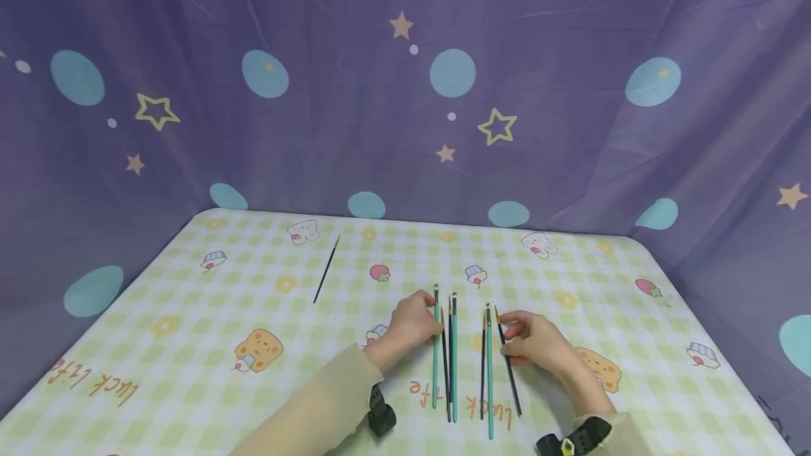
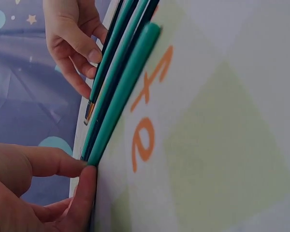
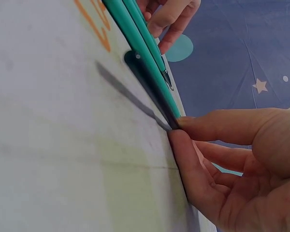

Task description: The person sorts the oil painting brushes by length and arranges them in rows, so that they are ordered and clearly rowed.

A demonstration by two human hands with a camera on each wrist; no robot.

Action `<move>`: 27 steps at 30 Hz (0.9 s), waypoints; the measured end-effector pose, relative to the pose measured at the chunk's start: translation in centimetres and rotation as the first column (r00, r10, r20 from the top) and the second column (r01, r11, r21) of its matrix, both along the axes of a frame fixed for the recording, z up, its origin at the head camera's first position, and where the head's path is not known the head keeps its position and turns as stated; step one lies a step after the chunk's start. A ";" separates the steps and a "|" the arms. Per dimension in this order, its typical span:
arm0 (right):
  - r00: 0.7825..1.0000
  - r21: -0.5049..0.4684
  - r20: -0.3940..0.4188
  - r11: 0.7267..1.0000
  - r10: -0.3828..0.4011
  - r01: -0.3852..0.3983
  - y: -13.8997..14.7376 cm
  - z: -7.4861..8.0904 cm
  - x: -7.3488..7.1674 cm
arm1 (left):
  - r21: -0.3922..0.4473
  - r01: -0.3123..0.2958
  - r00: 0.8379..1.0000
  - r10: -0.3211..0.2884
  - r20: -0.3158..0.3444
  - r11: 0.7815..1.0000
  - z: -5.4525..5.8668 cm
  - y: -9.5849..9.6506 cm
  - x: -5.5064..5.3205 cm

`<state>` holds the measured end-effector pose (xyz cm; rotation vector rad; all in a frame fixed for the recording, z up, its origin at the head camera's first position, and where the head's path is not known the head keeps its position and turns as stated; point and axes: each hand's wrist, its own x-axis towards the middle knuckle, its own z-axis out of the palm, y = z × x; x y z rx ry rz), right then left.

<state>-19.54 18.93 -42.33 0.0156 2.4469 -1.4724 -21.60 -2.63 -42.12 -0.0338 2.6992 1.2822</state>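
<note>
My left hand (image 1: 410, 324) pinches a teal-handled paintbrush (image 2: 125, 92) between thumb and finger at the left edge of a group of brushes. Beside that brush lie a black paintbrush (image 1: 445, 361) and another teal paintbrush (image 1: 454, 371), roughly parallel. On the right, my right hand (image 1: 535, 342) holds a slim black paintbrush (image 3: 152, 87) by thumb and fingertip, its handle slanting slightly. Just left of it are a teal paintbrush (image 1: 489, 385) and a thin black paintbrush (image 1: 483, 378). A narrow gap separates the two groups. All bristle ends point away from me.
A lone black paintbrush (image 1: 326, 269) lies farther back on the left. Green-checked cloth with cartoon prints covers the table (image 1: 190, 385). A purple curtain (image 1: 355, 111) with stars and dots hangs behind the table's back edge.
</note>
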 end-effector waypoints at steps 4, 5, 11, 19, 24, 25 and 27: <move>1.000 0.006 0.000 1.000 0.001 -0.001 -0.1 0.0 0.0 | -0.018 -0.021 1.000 0.022 0.017 1.000 0.3 0.2 0.1; 1.000 0.007 0.000 1.000 0.001 -0.001 -0.1 0.0 0.0 | -0.019 -0.023 1.000 0.023 0.018 1.000 0.3 0.2 0.1; 1.000 -0.004 -0.001 1.000 0.011 -0.011 0.0 0.1 0.1 | -0.019 -0.014 1.000 0.014 0.012 1.000 0.4 0.0 0.2; 1.000 -0.009 -0.004 1.000 0.025 -0.025 0.0 0.2 0.1 | -0.051 -0.001 1.000 0.001 -0.007 0.999 0.8 0.3 0.2; 1.000 -0.008 0.001 1.000 0.025 -0.025 0.0 0.1 0.1 | -0.143 -0.003 0.998 -0.005 -0.057 0.990 0.6 0.5 0.1; 1.000 -0.006 0.001 1.000 0.024 -0.024 0.0 0.1 0.1 | -0.159 -0.005 0.998 -0.006 -0.067 0.987 0.5 0.5 0.0; 1.000 -0.003 0.000 1.000 0.022 -0.022 0.0 0.0 0.1 | -0.166 -0.006 0.998 -0.005 -0.068 0.986 0.5 0.4 0.0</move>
